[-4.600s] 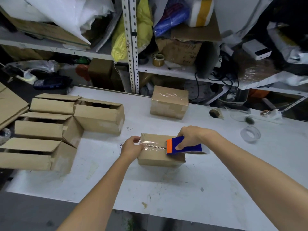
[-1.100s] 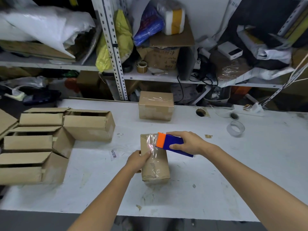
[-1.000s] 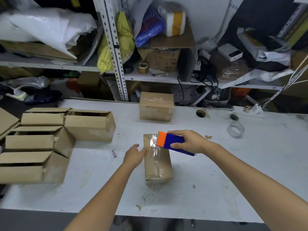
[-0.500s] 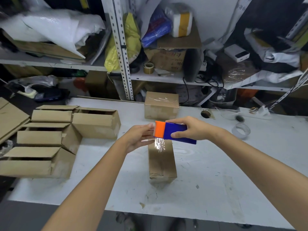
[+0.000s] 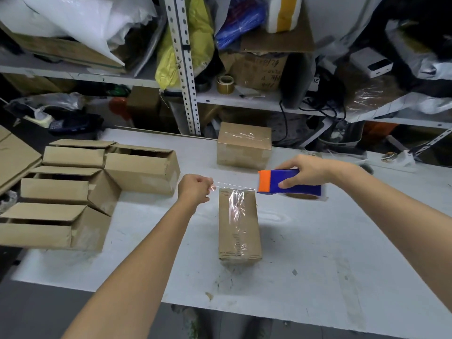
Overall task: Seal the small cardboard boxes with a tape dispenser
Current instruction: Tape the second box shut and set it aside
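- Table (image 5: pixel 318 277): white and smooth, so I'd expect a light carton to skate on it.
- Box (image 5: pixel 239 223): sits mid-table, long axis pointing away from the person, and neither hand is on it. One wrinkled strip of clear film already runs along the top. It looks small and light with thin walls, so it probably dents if squeezed. Best held flat-palmed on the lid or by the two long sides, clear of the seam.
- Tape (image 5: pixel 234 187): pulled taut over the far end of the box. Can't tell whether it touches the top edge. Thin and sticky, it will likely crease or fold onto itself if tension drops, so handle it by the ends only.
- Left hand (image 5: pixel 194 189): fingers curled in, pinching the free end of the tape.
- Right hand (image 5: pixel 305 171): thumb and fingers wrapped round the blue body of the tape dispenser (image 5: pixel 289 182), orange end facing the other hand. Rigid plastic, easy to grip; the cutter edge is probably at the orange end, so keep skin off it.
- Open boxes (image 5: pixel 141 167): clustered at the left, flaps up, unsealed.
- Taped box (image 5: pixel 244 148): at the far edge.
- Shelf (image 5: pixel 244 99): behind, with a brown roll (image 5: pixel 225 81) on it.
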The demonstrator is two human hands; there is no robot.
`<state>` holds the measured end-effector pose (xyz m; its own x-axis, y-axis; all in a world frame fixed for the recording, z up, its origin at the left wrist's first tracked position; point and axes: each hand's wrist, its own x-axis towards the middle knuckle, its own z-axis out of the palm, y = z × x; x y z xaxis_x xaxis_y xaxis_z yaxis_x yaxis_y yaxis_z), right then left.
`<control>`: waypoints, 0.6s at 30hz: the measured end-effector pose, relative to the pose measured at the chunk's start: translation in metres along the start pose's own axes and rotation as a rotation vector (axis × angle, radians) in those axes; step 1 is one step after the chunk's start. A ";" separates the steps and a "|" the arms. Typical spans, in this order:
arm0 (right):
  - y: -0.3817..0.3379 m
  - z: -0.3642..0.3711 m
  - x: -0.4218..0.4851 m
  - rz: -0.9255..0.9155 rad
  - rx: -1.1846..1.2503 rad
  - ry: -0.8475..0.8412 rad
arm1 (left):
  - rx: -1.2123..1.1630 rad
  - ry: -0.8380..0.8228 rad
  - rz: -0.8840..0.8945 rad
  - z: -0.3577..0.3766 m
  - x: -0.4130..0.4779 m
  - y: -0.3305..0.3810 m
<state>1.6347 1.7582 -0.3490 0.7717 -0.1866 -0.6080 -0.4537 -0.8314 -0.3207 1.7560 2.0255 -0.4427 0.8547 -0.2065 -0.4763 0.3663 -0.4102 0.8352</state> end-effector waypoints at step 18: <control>0.002 0.015 0.060 0.041 -0.080 -0.106 | 0.079 -0.002 -0.098 0.021 0.037 -0.041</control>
<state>1.6727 1.7531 -0.3974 0.6997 -0.1687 -0.6942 -0.4436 -0.8643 -0.2371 1.7649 2.0157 -0.5004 0.8156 -0.1634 -0.5551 0.4180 -0.4969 0.7605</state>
